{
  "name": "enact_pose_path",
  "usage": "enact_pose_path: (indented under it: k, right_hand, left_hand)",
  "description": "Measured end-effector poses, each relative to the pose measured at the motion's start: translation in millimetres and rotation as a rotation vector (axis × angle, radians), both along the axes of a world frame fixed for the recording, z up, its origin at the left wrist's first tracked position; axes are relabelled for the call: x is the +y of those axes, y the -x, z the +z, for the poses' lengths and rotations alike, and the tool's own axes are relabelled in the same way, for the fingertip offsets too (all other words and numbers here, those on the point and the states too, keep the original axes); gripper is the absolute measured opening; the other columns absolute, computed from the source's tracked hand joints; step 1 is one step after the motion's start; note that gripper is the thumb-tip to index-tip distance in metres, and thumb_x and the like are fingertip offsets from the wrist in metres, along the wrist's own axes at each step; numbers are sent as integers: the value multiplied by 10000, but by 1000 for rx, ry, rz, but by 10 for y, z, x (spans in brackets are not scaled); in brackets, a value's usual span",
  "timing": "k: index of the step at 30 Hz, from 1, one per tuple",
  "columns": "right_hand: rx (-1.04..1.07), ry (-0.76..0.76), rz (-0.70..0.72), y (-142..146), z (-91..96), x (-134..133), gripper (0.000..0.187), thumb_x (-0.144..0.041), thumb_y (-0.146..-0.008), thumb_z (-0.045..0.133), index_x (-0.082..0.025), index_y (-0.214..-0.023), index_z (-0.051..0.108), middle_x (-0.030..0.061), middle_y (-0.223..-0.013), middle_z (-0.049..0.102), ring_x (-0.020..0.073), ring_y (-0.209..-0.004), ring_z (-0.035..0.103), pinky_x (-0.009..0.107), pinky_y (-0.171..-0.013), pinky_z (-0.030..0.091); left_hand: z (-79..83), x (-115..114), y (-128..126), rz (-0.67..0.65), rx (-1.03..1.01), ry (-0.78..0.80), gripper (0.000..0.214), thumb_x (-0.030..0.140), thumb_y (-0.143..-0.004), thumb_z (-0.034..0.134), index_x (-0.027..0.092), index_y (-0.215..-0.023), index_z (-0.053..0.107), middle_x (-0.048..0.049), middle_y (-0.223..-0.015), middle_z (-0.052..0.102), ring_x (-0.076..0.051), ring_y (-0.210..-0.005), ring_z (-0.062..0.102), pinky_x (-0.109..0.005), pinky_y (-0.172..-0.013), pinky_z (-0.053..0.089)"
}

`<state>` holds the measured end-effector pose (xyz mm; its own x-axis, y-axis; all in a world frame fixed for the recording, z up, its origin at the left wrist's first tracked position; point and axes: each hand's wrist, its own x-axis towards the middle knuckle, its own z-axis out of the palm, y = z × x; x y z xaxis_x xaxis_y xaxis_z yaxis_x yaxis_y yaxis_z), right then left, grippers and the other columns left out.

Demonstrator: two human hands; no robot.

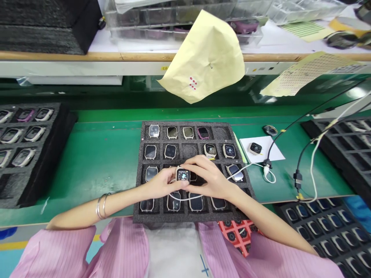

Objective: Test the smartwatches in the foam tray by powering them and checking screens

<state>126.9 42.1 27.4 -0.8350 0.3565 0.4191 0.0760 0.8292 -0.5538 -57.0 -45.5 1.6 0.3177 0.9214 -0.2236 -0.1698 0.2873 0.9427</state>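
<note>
Here's the lit smartwatch (183,175), up above the foam tray (162,218), my left hand (162,182) pinching its nine-o'clock edge, my right hand (210,175) pinching from three. Out at two o'clock, another watch (255,148) sits on white paper (277,153) atop the green bench (101,154).

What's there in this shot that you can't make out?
All in the head view:
Held smartwatch: screen text too small to read.
Foam tray beneath: some slots hidden by the left hand and right hand.
Side foam tray: cut off by the picture's left edge.
Printed sheet, upper right: print too small.
</note>
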Motion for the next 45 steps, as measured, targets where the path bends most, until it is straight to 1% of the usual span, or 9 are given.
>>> enact_pose_path:
  k: [4, 9, 15, 18, 24, 29, 32, 36, 45]
  right_hand:
    - [40, 57, -140, -25, 29, 302, 361, -333, -819, 720, -170, -1123, 614, 101, -1019, 639, 254, -944, 620, 408, -830, 493]
    - [-248, -208, -266, -52, -99, 583, 337, -351, -823, 710, -122, -1061, 641, 131, -990, 648, 310, -947, 592, 466, -846, 442]
    - [-477, -292, -169, 8, 128, 544, 487, -370, -837, 710, -93, -1220, 591, 169, -1108, 608, 333, -1036, 541, 471, -901, 409]
    - [-489, -278, -137, 259, 234, 508, 384, -360, -882, 664, -130, -1185, 616, 140, -1111, 603, 298, -1037, 544, 427, -898, 412]
    - [-548, -276, -143, 794, 81, 459, 342, -335, -688, 840, -83, -855, 679, 167, -966, 613, 336, -892, 581, 440, -758, 448]
    - [-444, -180, -167, 682, 152, 401, 280, -308, -767, 762, -114, -919, 630, 124, -987, 639, 261, -899, 625, 393, -806, 490]
    - [-333, -25, -34, 536, 256, 241, 268, -295, -795, 721, -149, -992, 613, 87, -995, 675, 233, -912, 642, 361, -810, 504]
    - [-358, -132, 77, 468, 252, 23, 323, -263, -818, 693, -114, -1095, 618, 139, -1047, 692, 299, -933, 649, 463, -832, 490]
    - [-150, -27, 14, 506, -10, -110, 340, -261, -852, 622, -155, -1175, 601, 124, -1037, 666, 265, -928, 654, 423, -796, 545]
  left_hand:
    - [80, 22, 39, -62, -34, 48, 539, 514, -696, 755, 135, -1040, 587, -22, -829, 601, -145, -746, 536, -256, -654, 413]
    - [220, -15, 208, -147, -44, 162, 397, 432, -749, 730, 144, -984, 592, -26, -834, 616, -126, -735, 523, -220, -576, 357]
    - [61, -94, 389, -163, 8, 187, 359, 426, -798, 678, 125, -969, 583, -32, -848, 632, -40, -486, 382, -196, -433, 264]
    - [-8, -99, 409, -152, -14, 148, 332, 412, -822, 656, 120, -962, 587, -66, -919, 655, -31, -469, 414, -193, -427, 299]
    - [-8, -93, 403, -103, -130, 143, 373, 401, -787, 698, 111, -991, 579, -121, -1015, 679, -51, -499, 502, -210, -466, 416]
    - [-26, -90, 417, -44, -206, 181, 474, 358, -703, 783, 109, -1044, 568, -155, -1071, 678, -70, -546, 534, -215, -473, 430]
    - [-26, -83, 428, -47, -236, 182, 454, 316, -676, 806, 111, -1013, 582, -66, -890, 683, -58, -517, 498, -196, -454, 387]
    - [-26, -97, 407, -45, -168, 130, 373, 299, -655, 815, 132, -872, 561, 73, -607, 540, -45, -440, 422, -182, -417, 329]
    - [-44, -212, 341, 111, -75, 112, 357, 480, -802, 650, 165, -738, 494, 71, -434, 512, -53, -309, 378, -172, -337, 269]
